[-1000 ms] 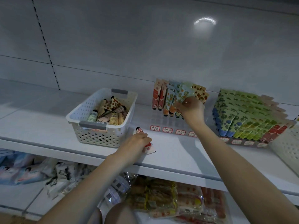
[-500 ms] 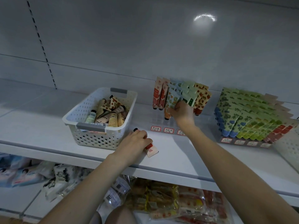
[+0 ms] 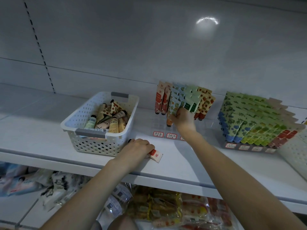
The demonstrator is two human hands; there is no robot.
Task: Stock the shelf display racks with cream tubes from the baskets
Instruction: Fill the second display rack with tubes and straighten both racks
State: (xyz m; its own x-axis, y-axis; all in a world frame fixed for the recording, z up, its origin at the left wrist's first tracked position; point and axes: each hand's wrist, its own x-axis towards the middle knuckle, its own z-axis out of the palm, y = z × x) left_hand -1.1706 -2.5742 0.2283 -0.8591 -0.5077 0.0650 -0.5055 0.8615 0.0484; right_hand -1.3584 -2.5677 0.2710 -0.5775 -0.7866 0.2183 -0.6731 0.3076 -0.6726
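A white perforated basket [image 3: 93, 143] on the shelf holds several cream tubes [image 3: 113, 118]. To its right stands a clear display rack [image 3: 159, 123] with upright tubes in red, blue-green, green and strawberry prints. My right hand [image 3: 183, 120] reaches into this rack and grips a blue-green patterned tube [image 3: 173, 107] with an orange cap, standing in the second column. My left hand [image 3: 137, 149] rests on the shelf in front of the basket, holding a red-and-white tube [image 3: 156, 155] that lies flat, its black cap showing at the left.
A second rack [image 3: 249, 147], packed with blue, green and red tubes, stands at the right. A white basket's edge [image 3: 295, 150] shows at the far right. Red-bordered price labels [image 3: 166, 135] line the rack fronts. Packaged goods [image 3: 159, 211] fill the shelf below.
My right hand has moved leftward and down along the rack, from the green tubes to the blue-green column. My left hand stays on the shelf with its tube.
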